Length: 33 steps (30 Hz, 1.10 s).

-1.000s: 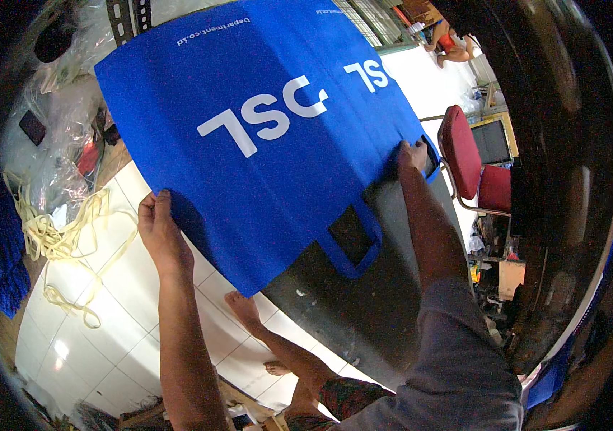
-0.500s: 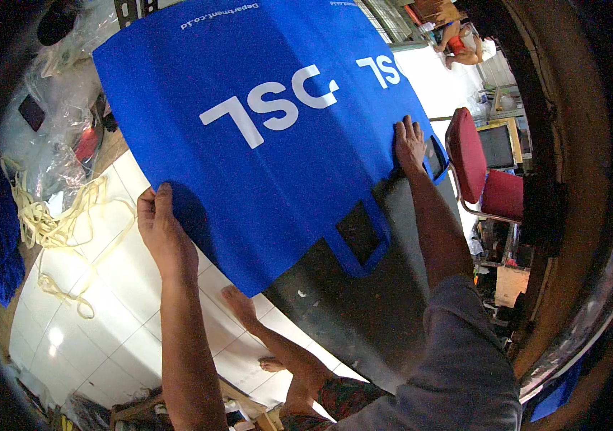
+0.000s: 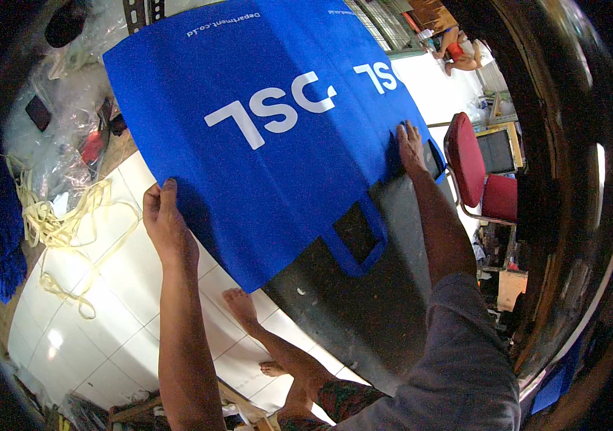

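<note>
A blue fabric tote bag (image 3: 249,194) with white printing lies over a dark tabletop (image 3: 335,330), its left side sticking out past the table edge. Its loop handle (image 3: 359,267) points toward me. My left hand (image 3: 169,219) pinches the bag's left edge, thumb on top and the fingers partly hidden below. Farther right, alongside it, is more blue fabric with similar white printing (image 3: 376,77) and a second handle (image 3: 434,159); whether this is a separate bag I cannot tell. My right hand (image 3: 411,149) rests on that fabric near the handle, fingers stretched out.
Pale yellow strips (image 3: 69,215) lie tangled on the white tiled floor (image 3: 123,316) at left, below clear plastic wrapping (image 3: 62,144). A red chair (image 3: 466,159) stands beyond the table's right side. At the far right back, another person (image 3: 459,54) sits low. My bare feet are on the tiles.
The view has shifted slightly, so the scene sits a little differently. Both hands keep their places on the blue fabric, the left still pinching its edge.
</note>
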Tool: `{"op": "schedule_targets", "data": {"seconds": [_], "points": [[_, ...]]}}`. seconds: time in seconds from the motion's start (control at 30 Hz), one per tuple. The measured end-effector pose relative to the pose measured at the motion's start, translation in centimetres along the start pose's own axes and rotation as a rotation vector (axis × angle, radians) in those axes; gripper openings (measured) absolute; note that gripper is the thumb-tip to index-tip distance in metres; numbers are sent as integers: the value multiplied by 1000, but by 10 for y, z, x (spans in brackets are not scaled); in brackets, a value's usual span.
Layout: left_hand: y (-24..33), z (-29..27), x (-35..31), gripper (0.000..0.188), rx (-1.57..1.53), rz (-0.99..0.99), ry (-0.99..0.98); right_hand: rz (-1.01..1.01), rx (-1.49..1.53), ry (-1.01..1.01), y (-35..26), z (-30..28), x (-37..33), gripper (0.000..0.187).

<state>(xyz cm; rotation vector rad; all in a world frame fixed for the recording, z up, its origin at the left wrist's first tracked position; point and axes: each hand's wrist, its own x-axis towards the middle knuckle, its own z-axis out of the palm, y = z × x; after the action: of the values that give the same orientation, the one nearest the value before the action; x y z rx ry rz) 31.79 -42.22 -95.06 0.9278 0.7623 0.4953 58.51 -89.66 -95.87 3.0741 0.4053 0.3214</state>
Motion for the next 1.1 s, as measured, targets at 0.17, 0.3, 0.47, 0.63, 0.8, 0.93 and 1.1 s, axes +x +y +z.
{"op": "schedule_targets", "data": {"seconds": [0.17, 0.3, 0.47, 0.63, 0.8, 0.93, 1.1], "points": [[12, 12, -8, 15, 2, -27, -90, 144, 261, 459, -66, -52, -33, 31], [15, 0, -8, 32, 252, 58, -121, -1, 500, 344, -177, -102, -89, 33], [27, -9, -46, 66, 269, -102, -63, 77, 864, 305, -254, -140, -181, 36], [-53, -96, -161, 40, 310, -107, -8, 47, 1091, -5, -334, -174, -289, 39], [-142, -174, -415, 40, 618, -385, 121, 198, 1512, -418, -388, -251, -400, 38], [-147, -187, -572, 37, 912, -601, 331, 237, 1653, -879, -371, -243, -501, 34], [6, -141, -633, 30, 754, -449, -84, 11, 1091, -1433, -283, -236, -568, 30]]}}
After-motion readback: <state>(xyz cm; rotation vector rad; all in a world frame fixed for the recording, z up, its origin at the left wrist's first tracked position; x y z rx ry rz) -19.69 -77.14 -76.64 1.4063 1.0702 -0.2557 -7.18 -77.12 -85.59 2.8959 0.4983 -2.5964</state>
